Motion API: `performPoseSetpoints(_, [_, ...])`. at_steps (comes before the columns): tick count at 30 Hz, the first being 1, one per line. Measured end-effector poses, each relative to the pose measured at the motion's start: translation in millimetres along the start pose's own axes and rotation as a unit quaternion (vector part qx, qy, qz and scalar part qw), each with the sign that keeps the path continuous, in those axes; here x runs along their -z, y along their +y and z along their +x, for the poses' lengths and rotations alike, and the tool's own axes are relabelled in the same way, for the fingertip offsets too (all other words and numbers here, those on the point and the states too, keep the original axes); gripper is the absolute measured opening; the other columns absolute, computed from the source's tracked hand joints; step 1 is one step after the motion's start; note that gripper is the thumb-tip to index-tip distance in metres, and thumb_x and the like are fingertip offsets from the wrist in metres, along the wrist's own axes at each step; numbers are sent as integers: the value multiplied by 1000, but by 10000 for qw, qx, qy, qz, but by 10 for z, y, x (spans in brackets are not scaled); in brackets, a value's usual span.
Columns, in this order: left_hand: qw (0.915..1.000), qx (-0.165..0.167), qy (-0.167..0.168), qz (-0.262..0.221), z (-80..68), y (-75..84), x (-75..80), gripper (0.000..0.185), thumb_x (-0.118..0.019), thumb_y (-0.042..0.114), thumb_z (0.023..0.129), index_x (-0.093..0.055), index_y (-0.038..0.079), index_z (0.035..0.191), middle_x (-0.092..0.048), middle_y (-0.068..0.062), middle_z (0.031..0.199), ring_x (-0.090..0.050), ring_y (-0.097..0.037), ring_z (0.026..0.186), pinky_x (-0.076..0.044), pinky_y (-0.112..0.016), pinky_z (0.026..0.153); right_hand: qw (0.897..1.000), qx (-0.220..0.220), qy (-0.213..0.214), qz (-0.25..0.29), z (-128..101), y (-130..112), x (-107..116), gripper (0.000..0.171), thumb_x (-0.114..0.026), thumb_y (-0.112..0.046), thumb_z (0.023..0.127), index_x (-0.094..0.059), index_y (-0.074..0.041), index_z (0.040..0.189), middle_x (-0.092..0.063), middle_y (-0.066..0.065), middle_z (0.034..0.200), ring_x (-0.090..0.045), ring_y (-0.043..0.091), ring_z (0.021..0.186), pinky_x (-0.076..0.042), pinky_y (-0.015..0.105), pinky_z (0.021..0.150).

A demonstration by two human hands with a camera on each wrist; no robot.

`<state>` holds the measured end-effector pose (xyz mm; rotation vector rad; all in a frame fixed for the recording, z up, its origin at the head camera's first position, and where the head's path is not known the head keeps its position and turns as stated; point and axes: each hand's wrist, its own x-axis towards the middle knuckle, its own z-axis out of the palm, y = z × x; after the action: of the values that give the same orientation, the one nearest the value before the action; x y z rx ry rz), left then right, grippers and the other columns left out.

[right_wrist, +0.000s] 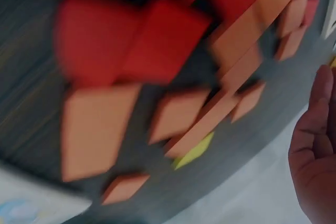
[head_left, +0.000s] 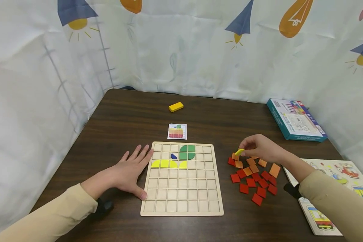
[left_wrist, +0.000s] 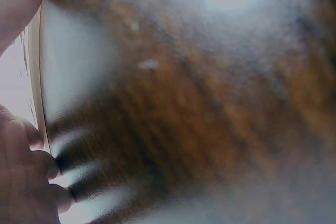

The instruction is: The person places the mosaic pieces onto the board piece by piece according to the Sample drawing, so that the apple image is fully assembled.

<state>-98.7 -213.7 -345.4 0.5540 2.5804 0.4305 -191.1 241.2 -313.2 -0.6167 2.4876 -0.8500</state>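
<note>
In the head view a square wooden grid board (head_left: pixel 182 184) lies on the table. Four green quarter-round tiles (head_left: pixel 183 155) form a leaf shape near its top, a small dark blue piece (head_left: pixel 173 156) beside them. Below runs a row of several yellow tiles (head_left: pixel 164 163). My left hand (head_left: pixel 128 176) rests at the board's left edge, fingers spread and thumb touching the rim. To the board's right, my right hand (head_left: pixel 261 148) pinches a yellow tile (head_left: pixel 239 152) above loose orange tiles (head_left: pixel 254 168) and red tiles (head_left: pixel 251 182). Another yellow tile (right_wrist: pixel 195 151) lies among them in the right wrist view.
A small printed pattern card (head_left: pixel 177 131) lies behind the board, with a yellow block (head_left: pixel 176 107) farther back. At the right stand a teal-sided box (head_left: pixel 299 121) and, nearer, a white picture board (head_left: pixel 351 174). A curtain (head_left: pixel 199 50) hangs behind the table.
</note>
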Motion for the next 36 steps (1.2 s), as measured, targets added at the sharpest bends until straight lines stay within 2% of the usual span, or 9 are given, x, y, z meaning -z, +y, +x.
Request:
performPoseSetpoints(5, [10000, 18, -8, -1, 15, -4, -10, 148, -87, 69, 59, -7, 1, 164, 0, -25, 171, 3, -53, 156, -3, -78, 116, 9977, 281, -103, 611, 196, -283, -252, 15, -71, -11, 96, -76, -4, 109, -75, 11, 102, -65, 24, 84, -56, 30, 74])
performPoseSetpoints(9, [10000, -14, -1, 55, 24, -5, -4, 149, -87, 70, 59, -6, 1, 164, 1, -25, 171, 3, -53, 156, -4, -78, 116, 9953, 250, -69, 934, 334, -445, -429, 19, -73, -11, 95, -76, -3, 112, -76, 11, 109, -67, 19, 90, -56, 30, 79])
performPoseSetpoints(12, [9999, -57, 8, 104, 32, -2, 4, 149, -86, 70, 60, -6, 0, 163, 1, -25, 171, 4, -53, 156, -4, -78, 116, 9925, 57, -19, 1221, 427, -544, -549, 18, -75, -11, 93, -74, -1, 108, -78, 10, 102, -69, 17, 90, -56, 32, 81])
performPoseSetpoints(17, [9999, -46, 15, 125, 42, 9, 13, 148, -86, 70, 60, -6, 1, 164, 1, -24, 171, 4, -52, 156, -4, -78, 117, 9888, -180, -63, 1481, 557, -686, -716, 16, -79, -10, 89, -75, 1, 101, -79, 9, 88, -70, 15, 81, -56, 32, 78])
performPoseSetpoints(25, [9999, -68, 3, 77, 33, 4, 12, 147, -87, 69, 62, -6, 1, 164, 1, -25, 171, 4, -51, 157, -4, -77, 117, 9952, -119, -141, 960, 686, -795, -893, 10, -84, -9, 84, -77, -3, 90, -77, 5, 79, -65, 12, 68, -51, 28, 66])
performPoseSetpoints(36, [10000, -1, -10, 90, 9, -9, 3, 148, -87, 69, 61, -6, 1, 164, 1, -24, 171, 4, -51, 157, -4, -77, 117, 9998, -12, -11, 180, 749, -864, -989, 5, -84, -13, 85, -79, -11, 83, -73, -2, 74, -59, 11, 69, -49, 27, 66])
